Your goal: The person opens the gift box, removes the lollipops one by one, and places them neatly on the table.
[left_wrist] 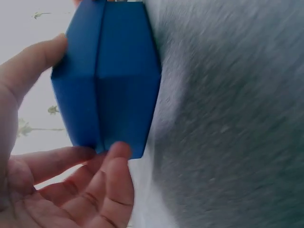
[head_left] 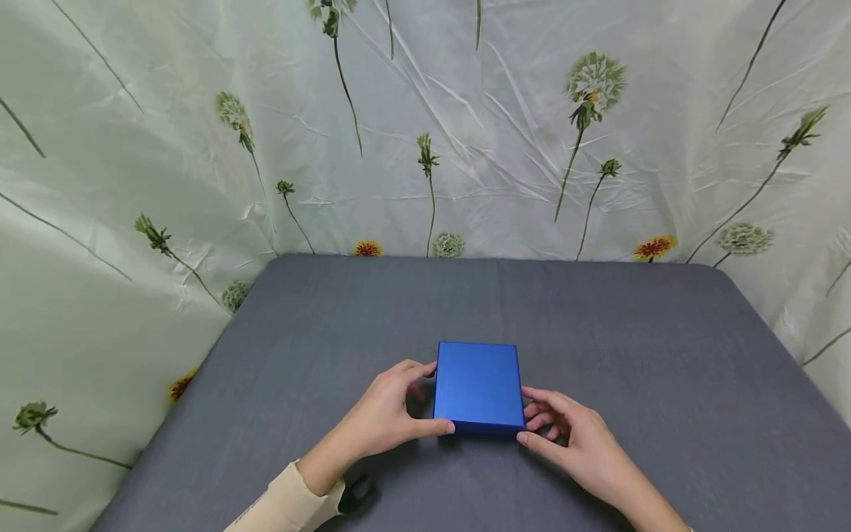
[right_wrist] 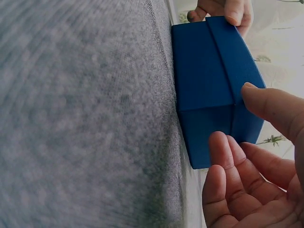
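Observation:
A square, closed blue box [head_left: 479, 384] with a faint sheen sits on the grey tabletop. A seam divides its lid [left_wrist: 76, 107] from the lower part [left_wrist: 126, 107]. My left hand [head_left: 385, 414] holds the box's left side, with the thumb at the near left corner and a forefinger farther back along the edge. On the opposite side my right hand [head_left: 578, 440] grips it, thumb at the near right corner and curled fingers against the right wall. What lies inside the box is hidden.
The grey table [head_left: 372, 303] extends around the box on every side. A pale curtain [head_left: 465, 96] printed with flowers hangs behind and to the sides. Beside the left sleeve [head_left: 286, 502] is a dark wrist-worn device [head_left: 357, 493].

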{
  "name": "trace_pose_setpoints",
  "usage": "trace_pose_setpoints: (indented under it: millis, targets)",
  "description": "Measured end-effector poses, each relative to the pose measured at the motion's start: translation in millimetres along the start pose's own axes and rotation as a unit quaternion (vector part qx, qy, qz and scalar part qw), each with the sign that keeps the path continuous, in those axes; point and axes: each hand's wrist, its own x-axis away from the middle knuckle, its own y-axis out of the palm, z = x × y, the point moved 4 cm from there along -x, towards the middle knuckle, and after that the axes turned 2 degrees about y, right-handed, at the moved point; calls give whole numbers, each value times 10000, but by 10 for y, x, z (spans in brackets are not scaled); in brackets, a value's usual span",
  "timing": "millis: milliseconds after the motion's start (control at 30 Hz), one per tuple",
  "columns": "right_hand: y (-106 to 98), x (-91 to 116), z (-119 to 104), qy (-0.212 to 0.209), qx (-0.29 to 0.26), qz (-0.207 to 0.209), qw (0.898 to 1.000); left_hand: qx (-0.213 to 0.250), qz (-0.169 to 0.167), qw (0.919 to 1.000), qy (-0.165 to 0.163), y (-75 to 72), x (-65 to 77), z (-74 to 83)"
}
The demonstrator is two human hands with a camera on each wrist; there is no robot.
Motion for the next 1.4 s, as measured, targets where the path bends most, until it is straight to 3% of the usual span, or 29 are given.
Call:
trace_pose_setpoints:
  millis: [200, 367, 1400]
  targets:
    - [-10, 10, -17, -304, -68, 93, 9995, 514, 70, 9979, 388, 32, 53, -1]
    - [-4, 7, -25, -447, -39, 135, 9989, 716, 109, 9964, 447, 54, 50, -12]
    - [-54, 27, -139, -656, 155, 322, 9972, 982, 303, 9924, 673, 13, 93, 13]
